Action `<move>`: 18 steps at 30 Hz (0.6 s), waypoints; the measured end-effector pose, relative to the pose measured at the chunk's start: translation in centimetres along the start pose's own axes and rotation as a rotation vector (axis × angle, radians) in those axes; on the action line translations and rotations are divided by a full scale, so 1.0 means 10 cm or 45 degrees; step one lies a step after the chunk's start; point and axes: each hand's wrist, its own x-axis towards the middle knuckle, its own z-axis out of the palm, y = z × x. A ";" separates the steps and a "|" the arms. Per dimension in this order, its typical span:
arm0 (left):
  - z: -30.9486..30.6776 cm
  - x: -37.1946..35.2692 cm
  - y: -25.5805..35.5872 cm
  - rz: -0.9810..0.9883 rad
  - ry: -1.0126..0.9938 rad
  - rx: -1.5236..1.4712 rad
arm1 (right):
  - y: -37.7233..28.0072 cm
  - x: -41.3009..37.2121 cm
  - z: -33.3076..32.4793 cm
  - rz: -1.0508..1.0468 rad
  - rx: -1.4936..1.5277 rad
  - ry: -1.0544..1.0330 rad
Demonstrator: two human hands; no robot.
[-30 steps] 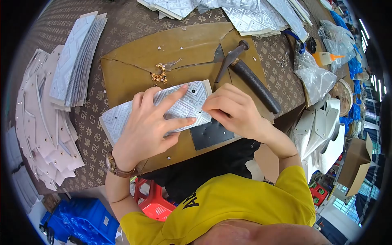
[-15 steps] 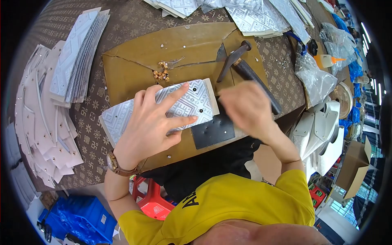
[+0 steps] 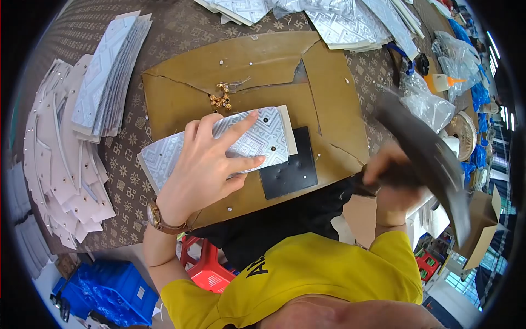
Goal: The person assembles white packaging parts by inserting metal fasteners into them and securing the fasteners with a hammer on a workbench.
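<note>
Cardboard (image 3: 334, 82) on tablecloth, left hand (image 3: 205, 164) flat on strip (image 3: 263, 137), fingers spread wide, right hand (image 3: 392, 181) closed around blurred hammer (image 3: 427, 153) at right, black plate (image 3: 290, 172) beside strip

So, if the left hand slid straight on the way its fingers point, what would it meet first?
The left hand points up-right along the embossed strip it presses; past the strip's punched end, seemingly only bare cardboard.
</note>
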 end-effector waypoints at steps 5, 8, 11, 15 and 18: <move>-0.02 0.00 -0.01 -0.002 0.010 0.006 | -0.48 0.08 0.14 0.235 -0.327 -0.612; -0.03 0.01 -0.05 0.021 0.012 0.004 | -0.17 0.01 0.29 0.233 -0.363 -0.437; 0.00 -0.01 -0.04 0.010 0.027 -0.024 | 0.09 0.09 0.21 0.532 -0.272 -0.144; -0.17 0.00 -0.10 0.044 0.039 -0.091 | 0.35 0.43 0.11 0.266 -0.751 0.127; -0.37 0.08 -0.02 -0.025 0.223 -1.030 | 0.56 0.52 0.07 0.079 -0.968 0.227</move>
